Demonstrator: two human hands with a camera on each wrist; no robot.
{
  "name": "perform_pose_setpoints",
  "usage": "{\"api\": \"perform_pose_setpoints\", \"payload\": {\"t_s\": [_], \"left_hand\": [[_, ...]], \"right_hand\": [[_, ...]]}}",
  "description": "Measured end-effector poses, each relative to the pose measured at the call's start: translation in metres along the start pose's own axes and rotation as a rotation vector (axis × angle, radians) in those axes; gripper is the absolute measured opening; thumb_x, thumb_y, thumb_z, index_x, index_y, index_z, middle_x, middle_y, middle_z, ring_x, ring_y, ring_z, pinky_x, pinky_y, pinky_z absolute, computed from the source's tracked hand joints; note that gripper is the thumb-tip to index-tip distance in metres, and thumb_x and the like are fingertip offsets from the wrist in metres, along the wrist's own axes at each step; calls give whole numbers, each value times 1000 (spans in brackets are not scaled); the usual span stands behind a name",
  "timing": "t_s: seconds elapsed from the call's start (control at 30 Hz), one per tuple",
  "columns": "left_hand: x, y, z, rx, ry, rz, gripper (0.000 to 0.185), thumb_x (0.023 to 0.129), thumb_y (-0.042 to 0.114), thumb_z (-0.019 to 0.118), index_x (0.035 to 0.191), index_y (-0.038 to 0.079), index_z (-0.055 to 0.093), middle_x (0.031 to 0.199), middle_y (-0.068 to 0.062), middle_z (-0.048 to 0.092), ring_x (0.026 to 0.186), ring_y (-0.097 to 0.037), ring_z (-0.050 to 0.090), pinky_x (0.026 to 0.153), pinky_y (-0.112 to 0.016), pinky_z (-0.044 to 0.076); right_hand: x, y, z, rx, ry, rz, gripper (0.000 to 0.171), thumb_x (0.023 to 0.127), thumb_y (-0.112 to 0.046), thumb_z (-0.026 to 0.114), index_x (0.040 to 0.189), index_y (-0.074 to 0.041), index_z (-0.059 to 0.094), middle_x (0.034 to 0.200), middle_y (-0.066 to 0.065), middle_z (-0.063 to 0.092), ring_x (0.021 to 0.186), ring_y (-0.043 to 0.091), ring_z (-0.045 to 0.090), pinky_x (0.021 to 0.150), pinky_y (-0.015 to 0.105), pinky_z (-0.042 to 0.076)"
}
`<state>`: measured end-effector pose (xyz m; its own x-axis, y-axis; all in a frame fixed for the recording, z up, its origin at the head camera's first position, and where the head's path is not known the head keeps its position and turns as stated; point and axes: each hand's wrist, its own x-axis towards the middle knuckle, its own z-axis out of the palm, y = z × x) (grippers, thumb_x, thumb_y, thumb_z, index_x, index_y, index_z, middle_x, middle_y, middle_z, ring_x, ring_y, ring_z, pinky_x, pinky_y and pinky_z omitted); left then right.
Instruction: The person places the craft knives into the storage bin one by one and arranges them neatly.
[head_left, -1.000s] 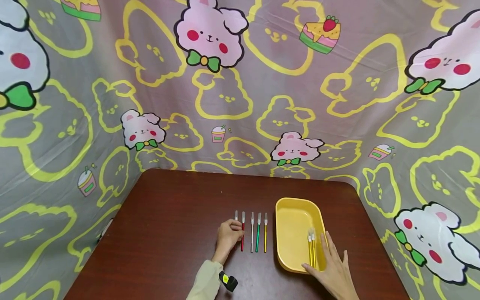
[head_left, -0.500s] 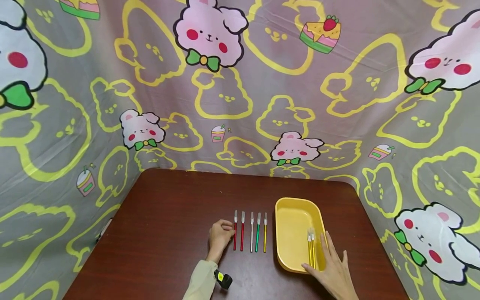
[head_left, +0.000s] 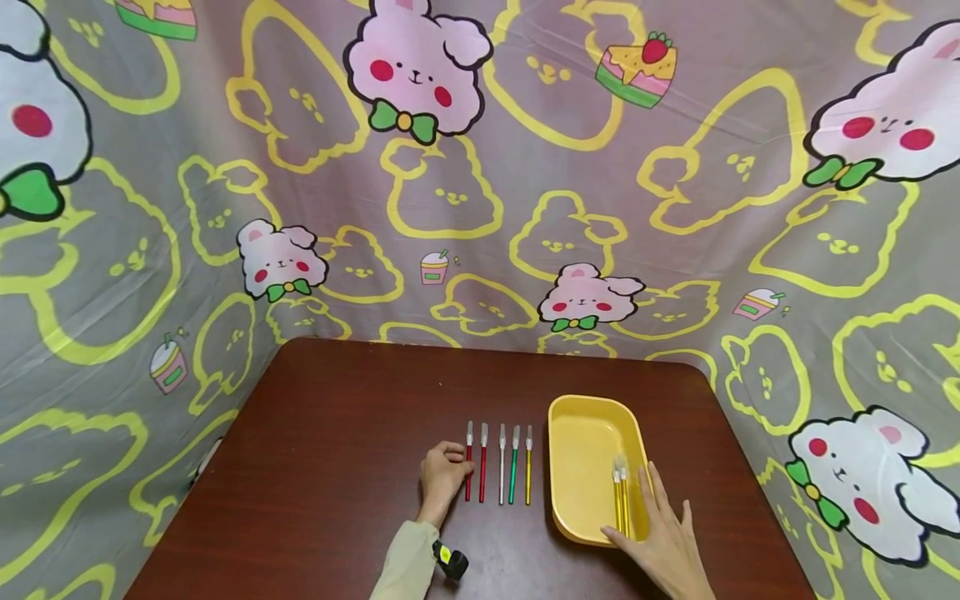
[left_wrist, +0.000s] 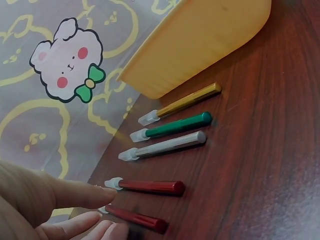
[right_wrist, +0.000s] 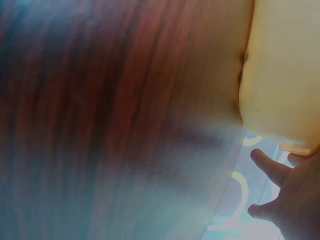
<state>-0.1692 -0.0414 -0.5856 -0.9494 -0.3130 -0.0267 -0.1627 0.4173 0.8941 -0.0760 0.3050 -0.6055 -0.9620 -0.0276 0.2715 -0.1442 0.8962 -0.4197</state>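
A: The brown surface [head_left: 330, 467] stands before a cartoon curtain [head_left: 225, 167]. At lower centre, the left hand [head_left: 442, 475] has slid back off the red pen [head_left: 468, 472]; its relaxed fingers [left_wrist: 80, 192] now only touch it.

B: To the right, the right hand [head_left: 663, 542] still rests flat on the yellow tray [head_left: 581, 417].

Your right hand [head_left: 666, 546] is cut off at the bottom edge. The right wrist view is blurry, so the table [right_wrist: 100, 125] looks smeared.
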Motion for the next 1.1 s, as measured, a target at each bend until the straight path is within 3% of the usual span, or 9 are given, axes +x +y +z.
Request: {"api": "perform_pose_setpoints", "payload": {"t_s": [0.3, 0.43, 0.63, 0.93, 1.1], "left_hand": [[0, -5, 9, -6, 56, 20, 31, 67, -3, 91, 94, 1, 76, 82, -12, 75, 81, -34, 70, 76, -46, 53], [1, -4, 11, 1, 76, 30, 33, 66, -5, 92, 94, 1, 76, 82, -11, 75, 80, -34, 70, 76, -47, 54], [1, -5, 13, 26, 75, 25, 37, 62, -8, 92, 94, 1, 76, 82, -10, 73, 81, -33, 69, 77, -47, 54], [0, -8, 14, 77, 92, 93, 33, 62, -11, 89, 91, 0, 76, 78, -9, 73, 79, -33, 70, 76, -48, 56], [1, -7, 13, 74, 81, 63, 30, 64, -11, 85, 91, 0, 78, 77, -7, 73, 80, -32, 70, 77, -48, 56]], "right_hand": [[0, 0, 0, -10, -1, 1, 119, 80, -57, 85, 169, -9, 21, 172, 18, 21, 120, 57, 62, 104, 86, 20], [-1, -1, 1, -2, -7, 11, 119, 81, -57, 84, 169, -9, 20, 174, 16, 17, 122, 58, 60, 105, 86, 19], [0, -1, 1, 3, -8, 12, 119, 81, -57, 84, 169, -9, 19, 173, 17, 18, 122, 59, 59, 105, 86, 19], [0, 0, 1, 8, -6, 13, 119, 81, -57, 84, 169, -9, 20, 172, 19, 21, 124, 59, 58, 107, 86, 18], [0, 1, 2, 8, 1, 10, 119, 81, -57, 84, 169, -9, 21, 171, 20, 23, 124, 58, 59, 107, 85, 18]]}}
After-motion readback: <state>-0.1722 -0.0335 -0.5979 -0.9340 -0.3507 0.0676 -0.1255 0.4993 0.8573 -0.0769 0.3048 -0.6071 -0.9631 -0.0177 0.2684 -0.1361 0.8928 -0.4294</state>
